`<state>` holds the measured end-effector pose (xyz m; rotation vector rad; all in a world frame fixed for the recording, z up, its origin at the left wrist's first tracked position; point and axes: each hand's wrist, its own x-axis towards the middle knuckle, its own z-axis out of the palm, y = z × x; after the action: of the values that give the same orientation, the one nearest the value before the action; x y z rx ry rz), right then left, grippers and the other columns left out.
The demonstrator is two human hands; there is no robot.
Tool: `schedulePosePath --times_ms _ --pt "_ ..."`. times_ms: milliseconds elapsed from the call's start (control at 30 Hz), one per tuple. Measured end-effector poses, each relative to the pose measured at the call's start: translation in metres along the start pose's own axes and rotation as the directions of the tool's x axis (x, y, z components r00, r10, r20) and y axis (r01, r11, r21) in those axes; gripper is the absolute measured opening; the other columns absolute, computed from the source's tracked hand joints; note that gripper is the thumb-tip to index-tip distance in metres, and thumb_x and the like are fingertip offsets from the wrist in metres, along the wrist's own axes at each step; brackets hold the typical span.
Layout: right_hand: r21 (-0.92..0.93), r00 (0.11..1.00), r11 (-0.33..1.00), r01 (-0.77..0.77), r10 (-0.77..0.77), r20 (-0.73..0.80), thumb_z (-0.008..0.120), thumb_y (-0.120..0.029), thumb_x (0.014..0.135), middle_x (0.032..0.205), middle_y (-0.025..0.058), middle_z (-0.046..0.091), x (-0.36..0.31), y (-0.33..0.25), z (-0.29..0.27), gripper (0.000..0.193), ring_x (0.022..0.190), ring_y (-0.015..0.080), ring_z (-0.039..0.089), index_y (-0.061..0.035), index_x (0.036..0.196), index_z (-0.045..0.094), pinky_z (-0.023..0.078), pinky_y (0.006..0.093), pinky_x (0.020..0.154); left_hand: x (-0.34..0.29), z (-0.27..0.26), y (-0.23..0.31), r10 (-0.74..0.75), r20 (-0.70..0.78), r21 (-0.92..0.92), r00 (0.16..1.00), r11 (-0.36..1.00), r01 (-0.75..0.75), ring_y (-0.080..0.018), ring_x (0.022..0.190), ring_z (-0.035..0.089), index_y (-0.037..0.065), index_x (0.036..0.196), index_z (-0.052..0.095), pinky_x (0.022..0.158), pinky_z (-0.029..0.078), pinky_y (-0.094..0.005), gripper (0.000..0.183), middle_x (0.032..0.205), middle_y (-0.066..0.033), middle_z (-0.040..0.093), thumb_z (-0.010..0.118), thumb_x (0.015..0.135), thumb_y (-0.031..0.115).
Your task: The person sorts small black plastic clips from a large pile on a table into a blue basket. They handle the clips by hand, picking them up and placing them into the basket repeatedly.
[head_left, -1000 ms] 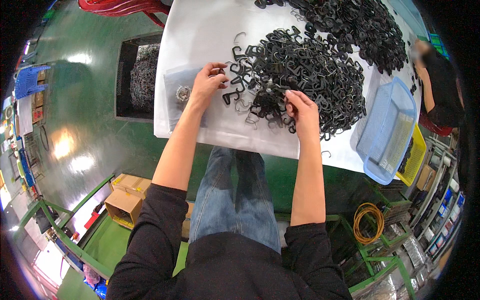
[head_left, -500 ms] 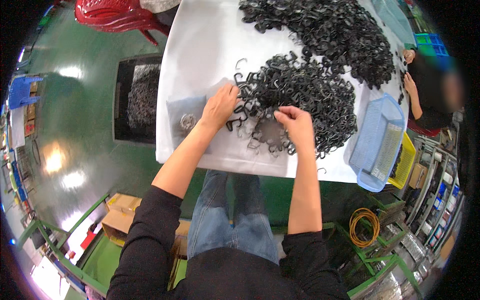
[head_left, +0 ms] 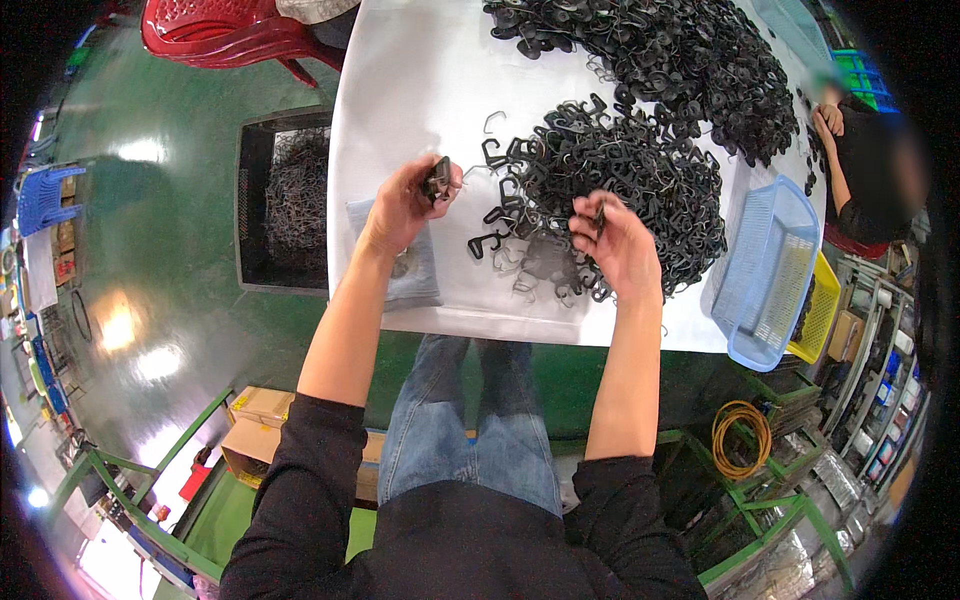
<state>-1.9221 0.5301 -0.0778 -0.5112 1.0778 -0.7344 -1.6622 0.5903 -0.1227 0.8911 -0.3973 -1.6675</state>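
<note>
My left hand (head_left: 400, 210) is raised over the white-covered table, its fingers closed around a few black hook-shaped parts (head_left: 437, 180). Below it lies a clear plastic bag (head_left: 415, 275), partly covered by my wrist. At the near edge of a heap of black hook-shaped parts (head_left: 650, 190), my right hand (head_left: 622, 245) pinches a small dark hook-shaped part (head_left: 599, 217), slightly blurred. Between my hands, several loose hooks lie scattered at the heap's left side.
A larger heap of black round parts (head_left: 690, 70) spreads across the far table. To the right stand a blue basket (head_left: 775, 270) and a yellow basket (head_left: 825, 310), near a co-worker's hands (head_left: 828, 122). A black crate (head_left: 285, 215) sits on the floor at left, below a red chair (head_left: 215, 30).
My left hand has lifted off the heap's edge and moved left, now with black hooks in its grip. My right hand has shifted slightly right and turned, with a dark part showing between its fingers.
</note>
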Motion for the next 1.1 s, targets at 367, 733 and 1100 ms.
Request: schedulePosePath --times_ms 367,733,1100 --pt "-0.907 0.947 -0.383 0.177 -0.185 0.262 0.066 -0.031 0.068 0.088 0.0135 0.065 0.122 0.003 0.075 0.03 0.084 0.0281 0.063 -0.0087 0.088 0.067 0.05 0.0394 0.073 0.057 0.009 -0.015 -0.079 -0.308 0.222 0.948 0.963 0.153 -0.0153 0.081 0.06 0.003 0.114 0.053 0.059 0.048 -0.0231 0.032 0.099 -0.009 0.059 0.052 0.089 0.023" --pt "0.031 0.989 0.99 0.14 -0.142 0.044 0.064 -0.014 0.076 0.07 0.0032 0.057 0.041 -0.018 0.015 0.019 0.059 0.0097 0.053 0.0005 0.088 0.06 0.038 0.0209 0.048 0.057 0.008 -0.01 0.07 -0.134 0.287 0.989 0.958 -0.029 -0.0126 0.089 0.057 0.001 0.106 0.056 0.082 0.044 -0.0262 0.026 0.095 -0.0067 0.061 0.046 0.082 0.002" --pt "-0.919 0.938 -0.372 0.131 -0.253 0.236 0.058 -0.019 0.074 0.086 0.0129 0.064 0.07 0.02 0.06 0.017 0.083 0.0284 0.063 -0.0068 0.085 0.063 0.051 0.0382 0.071 0.063 0.026 -0.051 0.461 -0.183 0.965 0.868 -0.083 0.247 -0.036 0.089 0.055 0.004 0.093 0.055 0.079 0.044 -0.0423 0.028 0.099 -0.0187 0.05 0.066 0.074 0.02"
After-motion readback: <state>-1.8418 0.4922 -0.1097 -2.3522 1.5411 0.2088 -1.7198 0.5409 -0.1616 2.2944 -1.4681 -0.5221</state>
